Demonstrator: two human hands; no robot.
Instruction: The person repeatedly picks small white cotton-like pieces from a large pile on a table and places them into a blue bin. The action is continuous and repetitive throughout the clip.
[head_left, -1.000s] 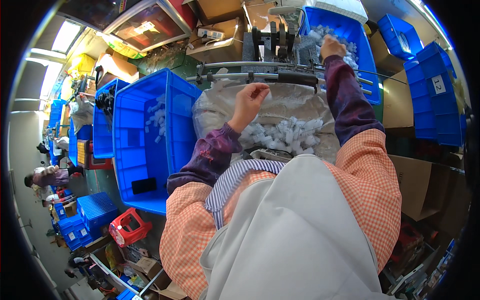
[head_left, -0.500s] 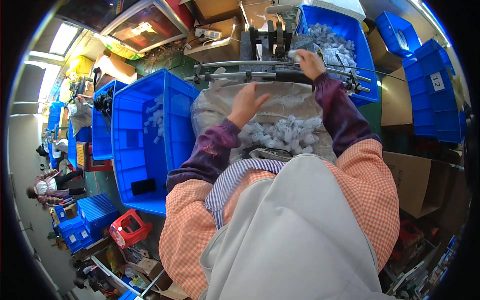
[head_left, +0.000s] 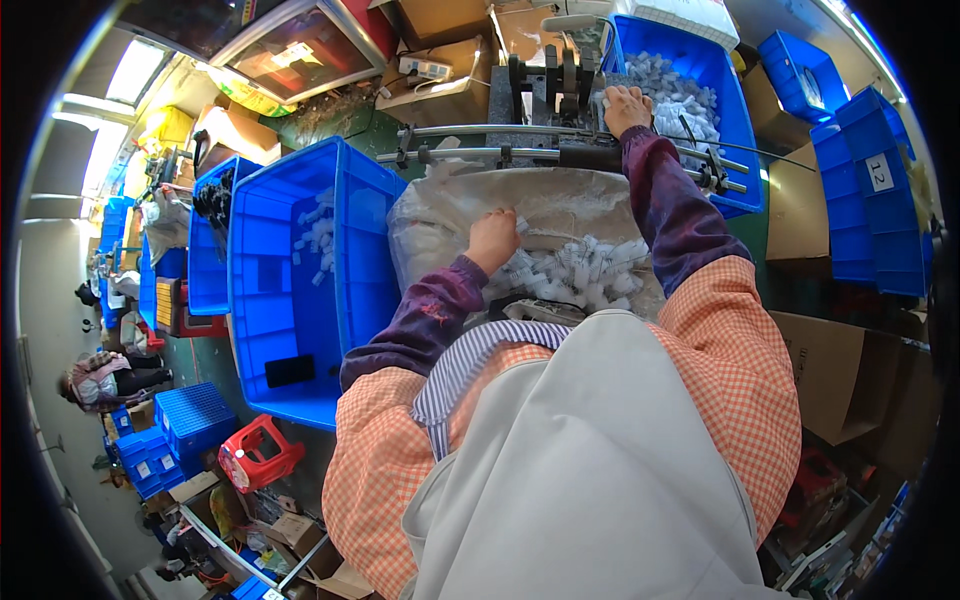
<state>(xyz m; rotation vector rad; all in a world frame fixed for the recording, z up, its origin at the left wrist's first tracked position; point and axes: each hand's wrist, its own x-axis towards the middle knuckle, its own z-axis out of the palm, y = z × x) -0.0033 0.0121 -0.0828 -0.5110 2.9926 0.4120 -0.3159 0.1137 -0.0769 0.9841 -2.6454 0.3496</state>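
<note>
The left hand [head_left: 493,240] is resting in the heap of small white plastic parts [head_left: 580,275] that is lying in a pale open sack [head_left: 450,215] in front of the person. The parts are spreading from the fingers toward the right edge of the sack. The fingers are curling down into the heap; whether they are pinching a part, I cannot tell. The right hand [head_left: 627,107] is reaching far forward, arm nearly straight, over the metal rail [head_left: 480,153], fingers bent on the white parts at the near edge of the blue bin [head_left: 735,120].
</note>
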